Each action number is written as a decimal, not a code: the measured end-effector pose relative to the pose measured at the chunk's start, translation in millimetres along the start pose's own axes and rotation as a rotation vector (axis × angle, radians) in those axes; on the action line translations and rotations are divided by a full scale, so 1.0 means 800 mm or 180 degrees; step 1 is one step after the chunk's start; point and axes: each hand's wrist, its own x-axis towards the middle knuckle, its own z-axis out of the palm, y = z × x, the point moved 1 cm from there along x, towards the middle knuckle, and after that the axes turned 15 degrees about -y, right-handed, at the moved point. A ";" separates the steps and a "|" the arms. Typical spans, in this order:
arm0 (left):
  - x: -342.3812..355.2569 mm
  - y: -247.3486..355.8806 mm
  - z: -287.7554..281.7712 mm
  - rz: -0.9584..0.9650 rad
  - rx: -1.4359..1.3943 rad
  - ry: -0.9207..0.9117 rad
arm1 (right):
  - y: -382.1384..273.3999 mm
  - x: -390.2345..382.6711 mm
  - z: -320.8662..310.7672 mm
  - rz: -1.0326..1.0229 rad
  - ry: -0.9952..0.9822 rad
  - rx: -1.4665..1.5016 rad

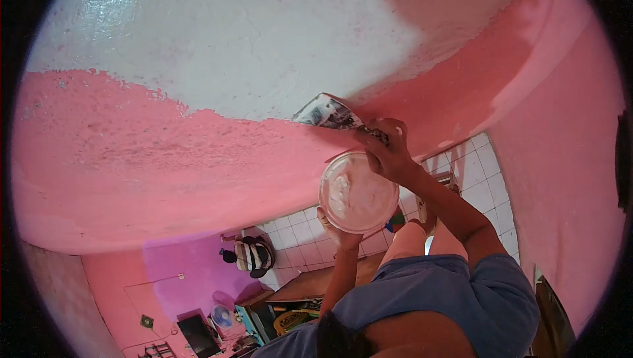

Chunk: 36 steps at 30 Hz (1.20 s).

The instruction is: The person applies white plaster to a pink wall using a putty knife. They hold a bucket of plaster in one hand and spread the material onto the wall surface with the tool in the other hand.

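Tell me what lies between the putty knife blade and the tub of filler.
In the head view, only the right hand gripping the putty knife handle lies there, just above the tub rim.

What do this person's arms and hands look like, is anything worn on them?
Both forearms are bare, with no long sleeves in view. The left hand and the right hand wear no gloves, and no watch, ring or bracelet shows. The only clothing in view near the arms is a blue-grey short-sleeved garment low in the picture. Fine detail on the fingers is too small to tell.

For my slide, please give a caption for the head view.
Right hand presses a putty knife on the pink wall; left hand holds a bowl of white paste.
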 end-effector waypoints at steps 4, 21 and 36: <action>-0.001 0.001 0.008 -0.0039 0.0043 -0.0052 | 0.011 -0.019 0.003 0.0196 -0.0079 -0.0233; -0.001 -0.001 0.018 -0.0039 0.0264 0.0129 | 0.003 -0.014 0.017 0.0216 -0.0019 -0.0191; -0.003 0.003 -0.002 -0.0125 -0.0170 0.0048 | -0.015 0.006 0.014 0.0225 0.0060 -0.0057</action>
